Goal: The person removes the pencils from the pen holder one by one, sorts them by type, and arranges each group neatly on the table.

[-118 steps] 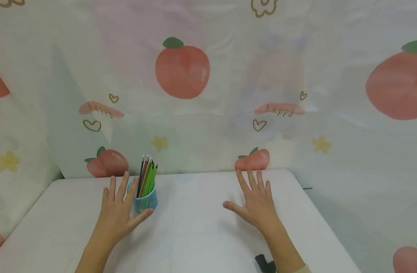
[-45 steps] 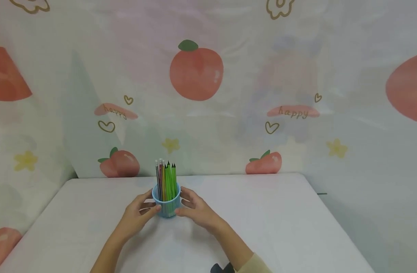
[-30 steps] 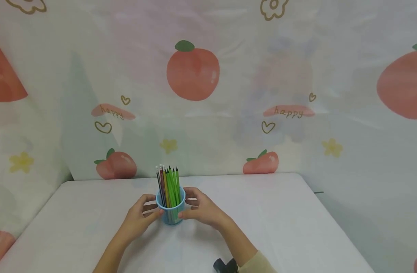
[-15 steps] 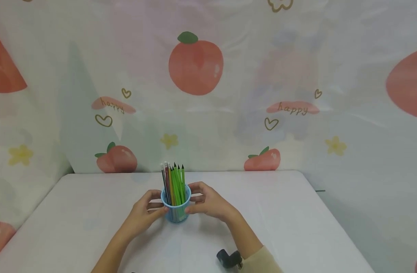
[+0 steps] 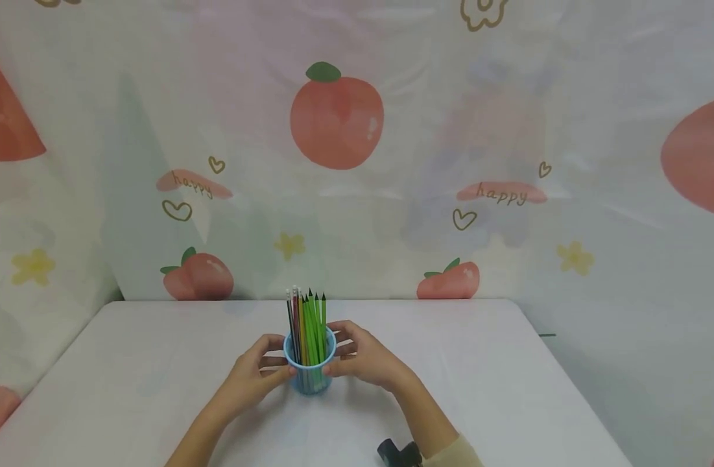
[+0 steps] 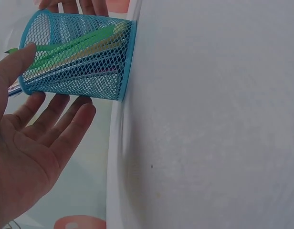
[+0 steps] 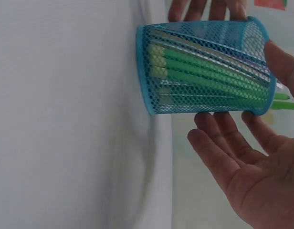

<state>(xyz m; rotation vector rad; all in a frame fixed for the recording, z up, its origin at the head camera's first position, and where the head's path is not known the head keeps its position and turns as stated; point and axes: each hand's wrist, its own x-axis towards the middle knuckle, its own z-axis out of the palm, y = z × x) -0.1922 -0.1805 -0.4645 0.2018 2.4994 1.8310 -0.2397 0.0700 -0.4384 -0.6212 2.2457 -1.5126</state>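
Pencils stand inside a blue mesh cup, which is upright near the middle of the white tabletop, held from both sides by the left hand and the right hand, each with half-curved fingers and thumb against it.

"How does the left hand sit?"
"Its fingers curve, with the thumb apart from them on the near side."
"And the right hand?"
"It mirrors the left: bent fingers, thumb apart, palm facing inward."
"The arms?"
"Both forearms slant inward; a pale sleeve shows on the right."
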